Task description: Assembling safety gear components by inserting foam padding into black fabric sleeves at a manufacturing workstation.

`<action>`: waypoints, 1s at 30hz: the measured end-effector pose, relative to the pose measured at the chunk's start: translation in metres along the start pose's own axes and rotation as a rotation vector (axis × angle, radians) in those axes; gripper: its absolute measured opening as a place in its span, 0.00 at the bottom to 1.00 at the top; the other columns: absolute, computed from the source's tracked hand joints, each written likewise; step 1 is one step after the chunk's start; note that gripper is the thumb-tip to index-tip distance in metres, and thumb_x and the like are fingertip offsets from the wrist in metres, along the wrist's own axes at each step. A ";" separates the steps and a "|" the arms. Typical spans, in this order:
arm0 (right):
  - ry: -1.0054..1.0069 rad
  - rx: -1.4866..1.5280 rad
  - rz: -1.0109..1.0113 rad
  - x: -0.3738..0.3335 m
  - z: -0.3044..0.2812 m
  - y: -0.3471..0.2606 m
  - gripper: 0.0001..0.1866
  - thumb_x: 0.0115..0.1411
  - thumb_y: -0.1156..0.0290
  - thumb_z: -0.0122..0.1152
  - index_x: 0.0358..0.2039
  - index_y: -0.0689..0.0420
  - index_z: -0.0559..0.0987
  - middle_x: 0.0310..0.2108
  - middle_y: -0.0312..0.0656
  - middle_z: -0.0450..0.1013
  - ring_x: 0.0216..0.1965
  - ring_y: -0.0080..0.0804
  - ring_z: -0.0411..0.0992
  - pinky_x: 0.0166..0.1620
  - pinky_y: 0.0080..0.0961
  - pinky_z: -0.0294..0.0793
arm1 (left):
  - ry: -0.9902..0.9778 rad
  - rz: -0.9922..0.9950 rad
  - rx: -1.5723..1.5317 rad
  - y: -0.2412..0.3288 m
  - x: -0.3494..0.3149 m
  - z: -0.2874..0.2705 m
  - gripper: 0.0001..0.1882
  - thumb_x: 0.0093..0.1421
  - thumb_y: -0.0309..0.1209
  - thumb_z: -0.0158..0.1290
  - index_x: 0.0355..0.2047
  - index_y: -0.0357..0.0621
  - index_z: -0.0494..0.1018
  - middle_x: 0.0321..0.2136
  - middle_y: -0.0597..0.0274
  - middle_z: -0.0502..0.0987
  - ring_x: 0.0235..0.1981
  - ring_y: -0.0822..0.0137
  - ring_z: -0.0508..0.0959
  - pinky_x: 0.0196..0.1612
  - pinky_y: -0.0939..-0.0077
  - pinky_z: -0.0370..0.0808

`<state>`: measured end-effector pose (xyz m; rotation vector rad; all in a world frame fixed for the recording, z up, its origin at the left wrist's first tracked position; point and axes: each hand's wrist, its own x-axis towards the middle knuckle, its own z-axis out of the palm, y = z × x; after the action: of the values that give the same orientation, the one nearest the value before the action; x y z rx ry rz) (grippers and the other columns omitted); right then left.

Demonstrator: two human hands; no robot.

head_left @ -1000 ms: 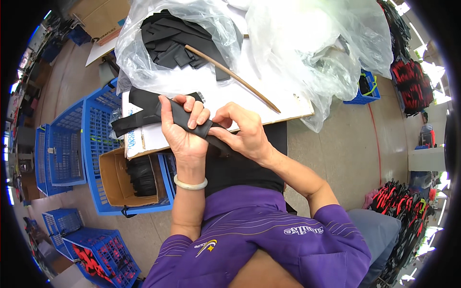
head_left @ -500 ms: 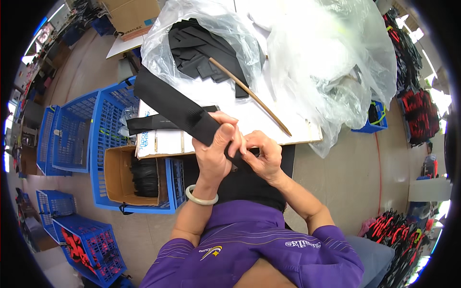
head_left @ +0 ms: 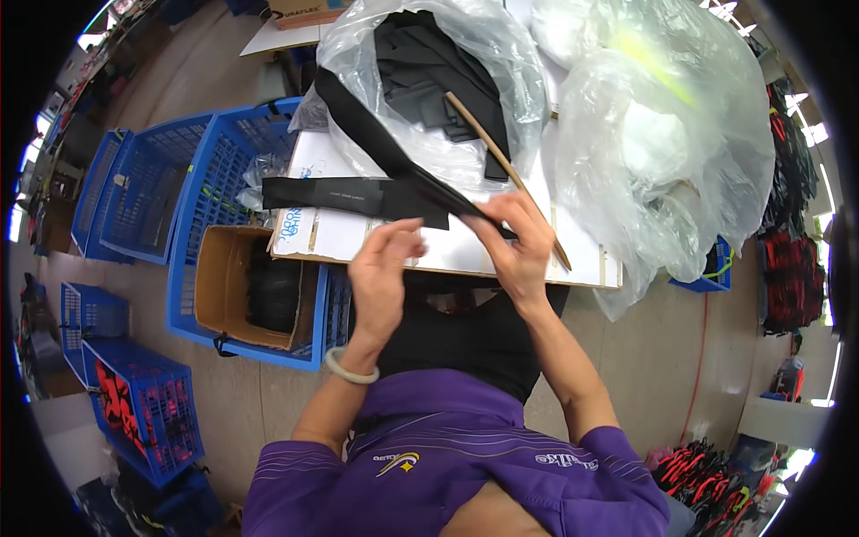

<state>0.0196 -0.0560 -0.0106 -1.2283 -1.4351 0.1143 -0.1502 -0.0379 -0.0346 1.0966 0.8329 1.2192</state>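
Observation:
My right hand (head_left: 521,243) pinches the near end of a long black fabric strip (head_left: 365,125), which slants up and away to the left over the table. The strip looks folded or narrowed close to my fingers. My left hand (head_left: 383,273) is off the strip at the table's front edge, its fingers loosely bent and apart with nothing visible in them. A second black strip (head_left: 309,193) lies flat on the table beneath the held one. Beside my right hand a thin wooden stick (head_left: 490,148) lies slanted, partly behind that hand.
A clear plastic bag (head_left: 344,45) full of black pieces (head_left: 413,67) stands open at the back of the white table (head_left: 582,255). Another large plastic bag (head_left: 667,170) bulges on the right. Blue crates (head_left: 183,295) stand left, one holding a cardboard box (head_left: 219,304).
My left hand has let go of the strip and drawn back toward me. My right hand has moved forward and right with the strip's end. The view has shifted.

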 end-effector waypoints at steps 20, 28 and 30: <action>-0.213 -0.356 -0.325 -0.037 0.011 0.023 0.15 0.41 0.77 0.67 0.34 0.55 0.80 0.29 0.36 0.71 0.30 0.32 0.68 0.33 0.27 0.65 | 0.012 -0.385 -0.446 -0.010 0.014 -0.017 0.12 0.63 0.27 0.46 0.43 0.30 0.69 0.38 0.49 0.76 0.36 0.60 0.80 0.41 0.69 0.80; 0.021 -0.634 0.199 -0.096 -0.111 0.066 0.09 0.48 0.73 0.65 0.32 0.60 0.80 0.33 0.43 0.74 0.37 0.40 0.71 0.40 0.32 0.70 | -0.093 -0.677 -0.515 -0.064 -0.018 0.065 0.09 0.63 0.24 0.47 0.37 0.26 0.69 0.36 0.46 0.75 0.38 0.55 0.79 0.48 0.60 0.78; 0.046 -0.632 0.222 -0.086 -0.120 0.084 0.10 0.50 0.72 0.64 0.34 0.60 0.80 0.34 0.42 0.74 0.39 0.40 0.71 0.42 0.32 0.69 | -0.020 -0.680 -0.507 -0.079 -0.015 0.084 0.08 0.62 0.23 0.48 0.33 0.25 0.67 0.36 0.41 0.74 0.39 0.52 0.78 0.49 0.59 0.77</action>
<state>0.1416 -0.1462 -0.0869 -1.8911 -1.3316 -0.2353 -0.0509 -0.0690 -0.0869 0.3570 0.7361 0.7690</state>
